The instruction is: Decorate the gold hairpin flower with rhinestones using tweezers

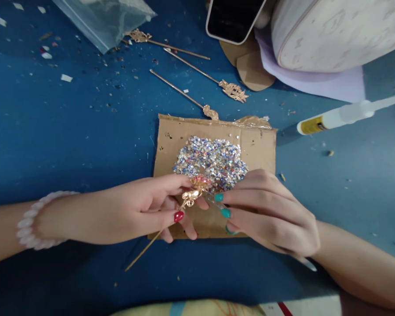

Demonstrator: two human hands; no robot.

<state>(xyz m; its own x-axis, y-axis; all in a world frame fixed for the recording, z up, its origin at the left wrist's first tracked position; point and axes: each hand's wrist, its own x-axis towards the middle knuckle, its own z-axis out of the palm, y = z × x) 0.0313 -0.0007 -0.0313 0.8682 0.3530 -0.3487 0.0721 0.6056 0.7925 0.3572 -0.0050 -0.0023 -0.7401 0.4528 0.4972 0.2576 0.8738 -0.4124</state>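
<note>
My left hand (pixel 128 208), with a bead bracelet at the wrist, pinches a gold hairpin (pixel 191 196) near its ornamental head, which carries pink stones. The pin's thin stick slants down to the lower left. My right hand (pixel 271 210) has its fingers closed on slim metal tweezers (pixel 213 201), whose tip is at the hairpin's head. Both hands are over a cardboard piece (pixel 263 153) bearing a pile of small multicoloured stones (pixel 210 160). Whether the tweezers hold a stone is too small to tell.
Several other gold hairpins (pixel 232 91) lie behind the cardboard on the blue table (pixel 69 145). A plastic bag (pixel 108 22) is at the upper left, a phone (pixel 233 19) at the top, a pale case (pixel 335 35) and a glue bottle (pixel 335 118) at the right.
</note>
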